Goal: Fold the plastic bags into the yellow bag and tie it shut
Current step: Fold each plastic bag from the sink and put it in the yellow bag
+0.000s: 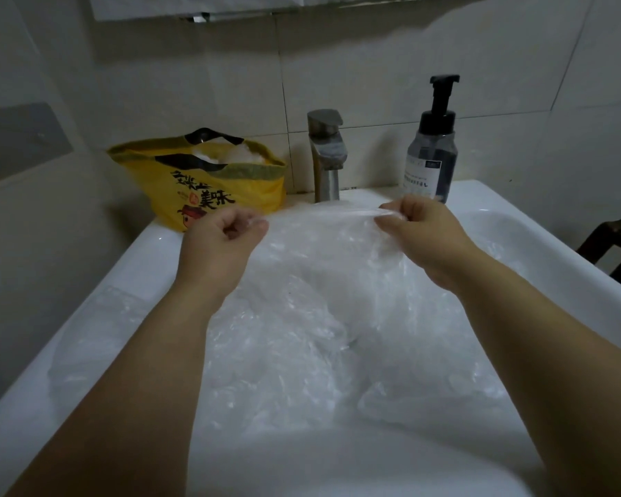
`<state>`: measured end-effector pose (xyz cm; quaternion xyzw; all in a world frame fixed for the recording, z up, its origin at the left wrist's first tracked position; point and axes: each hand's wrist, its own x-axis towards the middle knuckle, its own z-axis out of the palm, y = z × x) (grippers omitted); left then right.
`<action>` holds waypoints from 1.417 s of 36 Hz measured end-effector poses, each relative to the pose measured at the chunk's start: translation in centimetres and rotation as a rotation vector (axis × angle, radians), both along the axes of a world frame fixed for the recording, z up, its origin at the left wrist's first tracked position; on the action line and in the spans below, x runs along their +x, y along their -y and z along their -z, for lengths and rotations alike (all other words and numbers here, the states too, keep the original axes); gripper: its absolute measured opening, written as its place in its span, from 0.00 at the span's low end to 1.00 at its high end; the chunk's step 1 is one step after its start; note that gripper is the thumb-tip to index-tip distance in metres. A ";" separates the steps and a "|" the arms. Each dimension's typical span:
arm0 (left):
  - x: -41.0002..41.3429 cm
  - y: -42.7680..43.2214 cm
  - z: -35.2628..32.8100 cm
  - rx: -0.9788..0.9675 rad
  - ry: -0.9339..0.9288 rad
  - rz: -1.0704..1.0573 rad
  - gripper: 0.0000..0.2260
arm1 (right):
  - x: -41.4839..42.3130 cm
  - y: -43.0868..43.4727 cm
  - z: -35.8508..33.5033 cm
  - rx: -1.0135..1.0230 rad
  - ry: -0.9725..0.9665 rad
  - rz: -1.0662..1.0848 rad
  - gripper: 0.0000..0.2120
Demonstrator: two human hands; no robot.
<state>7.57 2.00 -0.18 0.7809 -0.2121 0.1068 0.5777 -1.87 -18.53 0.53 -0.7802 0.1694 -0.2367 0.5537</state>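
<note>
A clear plastic bag [319, 252] is stretched out over the white sink [538, 245]. My left hand [223, 238] pinches its left top edge, and my right hand [420, 231] pinches its right top edge; both hold it up in front of the faucet. More crumpled clear bags [294, 353] lie in the basin below. The yellow bag [208, 181] with black handles stands open on the sink's back left corner, beyond my left hand, with clear plastic showing inside it.
A metal faucet [325, 156] rises at the back middle of the sink. A pump soap bottle [432, 145] stands at the back right. Tiled wall runs behind. A dark chair [610, 242] is at the right edge.
</note>
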 end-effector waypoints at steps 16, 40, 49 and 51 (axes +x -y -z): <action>-0.4 0.1 -0.9 -0.190 -0.342 0.130 0.04 | -0.2 -0.2 -0.7 0.096 0.259 0.019 0.03; -2.6 1.6 -1.1 -0.042 -0.423 0.326 0.05 | -0.7 -2.4 -0.8 0.768 -0.054 -0.474 0.44; -2.4 1.5 -1.5 -0.138 -0.504 0.329 0.04 | -0.3 -1.8 -1.3 0.733 0.167 -0.362 0.08; -2.3 1.3 -1.6 -0.172 -0.504 0.339 0.13 | -0.5 -1.6 -1.4 0.716 0.179 -0.359 0.08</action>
